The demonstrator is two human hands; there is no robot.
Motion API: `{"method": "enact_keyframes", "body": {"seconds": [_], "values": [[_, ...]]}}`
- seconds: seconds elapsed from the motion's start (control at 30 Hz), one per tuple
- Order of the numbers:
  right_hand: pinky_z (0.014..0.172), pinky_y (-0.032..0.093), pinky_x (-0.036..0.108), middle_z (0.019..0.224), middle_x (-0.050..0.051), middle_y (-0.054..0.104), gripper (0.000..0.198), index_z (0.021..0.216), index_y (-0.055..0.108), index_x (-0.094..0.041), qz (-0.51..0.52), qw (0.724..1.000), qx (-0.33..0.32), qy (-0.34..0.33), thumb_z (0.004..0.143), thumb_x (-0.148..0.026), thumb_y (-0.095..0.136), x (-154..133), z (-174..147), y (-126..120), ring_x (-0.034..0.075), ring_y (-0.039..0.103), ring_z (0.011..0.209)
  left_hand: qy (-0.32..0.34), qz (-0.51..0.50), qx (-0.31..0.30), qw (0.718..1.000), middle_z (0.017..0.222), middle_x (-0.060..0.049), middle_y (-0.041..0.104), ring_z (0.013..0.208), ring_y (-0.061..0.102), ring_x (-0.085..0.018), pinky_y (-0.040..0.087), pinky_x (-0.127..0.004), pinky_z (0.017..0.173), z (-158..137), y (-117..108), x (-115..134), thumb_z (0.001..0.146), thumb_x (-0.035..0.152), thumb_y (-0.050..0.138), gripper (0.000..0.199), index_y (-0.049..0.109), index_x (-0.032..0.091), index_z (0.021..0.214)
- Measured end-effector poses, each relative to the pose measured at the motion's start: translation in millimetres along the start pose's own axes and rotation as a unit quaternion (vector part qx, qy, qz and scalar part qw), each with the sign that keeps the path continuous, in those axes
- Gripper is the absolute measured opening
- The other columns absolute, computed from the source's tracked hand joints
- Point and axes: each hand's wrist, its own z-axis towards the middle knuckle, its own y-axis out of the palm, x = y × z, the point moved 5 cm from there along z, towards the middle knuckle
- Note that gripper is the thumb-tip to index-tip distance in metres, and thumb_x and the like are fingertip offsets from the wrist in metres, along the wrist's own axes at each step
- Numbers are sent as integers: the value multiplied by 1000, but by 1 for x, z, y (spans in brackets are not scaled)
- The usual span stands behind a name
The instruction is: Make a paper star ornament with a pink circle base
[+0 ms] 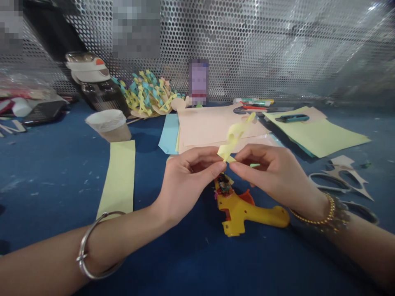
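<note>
Between my two hands is a curled yellow paper strip point(233, 137), its twisted length rising above my fingertips. My left hand point(194, 172) pinches the lower end between thumb and finger. From the other side, my right hand point(267, 170) pinches the same end, the fingertips almost meeting. Below them on the blue table lies a yellow glue gun point(247, 211) with its casing open and dark inner parts bare at the top. A wide yellow paper strip point(120, 176) lies flat beyond my left forearm.
Behind my hands lie pink paper sheets point(210, 123). A paper cup point(109, 125), a dark bottle point(101, 92) and a pile of curled paper strips point(149, 94) stand at the back left. To the right are yellow sheets point(327, 131), a teal cutter point(292, 118) and scissors point(328, 183).
</note>
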Motion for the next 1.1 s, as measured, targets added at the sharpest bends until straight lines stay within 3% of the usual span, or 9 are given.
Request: {"method": "enact_keyframes", "body": {"seconds": [0.43, 0.57, 0.67, 0.87, 1.1], "values": [[51, 48, 17, 74, -1, 66, 11, 77, 66, -18, -28, 997, 33, -64, 83, -28, 64, -5, -6, -1, 9, 59, 63, -34, -5, 1, 999, 76, 4, 73, 70, 66, -7, 54, -13, 68, -1, 0, -4, 70, 21, 79, 10, 74, 21, 79], [45, 46, 19, 63, -2, 60, 26, 82, 67, -18, 64, 998, -1, -1, 92, -36, 52, 2, -2, 0, 7, 55, 48, -31, -33, -4, 999, 80, 2, 74, 74, 67, -10, 55, -19, 72, 0, 0, -6, 72, 22, 77, 12, 74, 21, 83], [43, 46, 20, 61, -3, 58, 20, 81, 68, -18, 113, 993, -22, 28, 88, -35, 59, 7, 0, 2, 7, 53, 45, -32, -33, 2, 999, 83, 0, 75, 76, 68, -12, 56, -23, 75, 0, 0, -6, 71, 23, 78, 15, 73, 20, 85], [41, 45, 18, 60, -4, 57, 17, 80, 68, -19, 187, 981, -36, 45, 84, -35, 65, 14, 1, 6, 6, 52, 45, -35, -19, 2, 999, 82, 0, 74, 76, 68, -13, 56, -23, 75, -1, 0, -6, 70, 23, 78, 15, 73, 19, 84], [41, 47, 19, 63, -5, 60, 12, 83, 68, -19, 183, 982, -26, 34, 78, -30, 71, 12, 1, 6, 7, 52, 44, -40, -33, -2, 999, 80, 2, 74, 74, 67, -11, 55, -20, 73, -2, 1, -6, 70, 21, 78, 17, 73, 21, 86]]}}
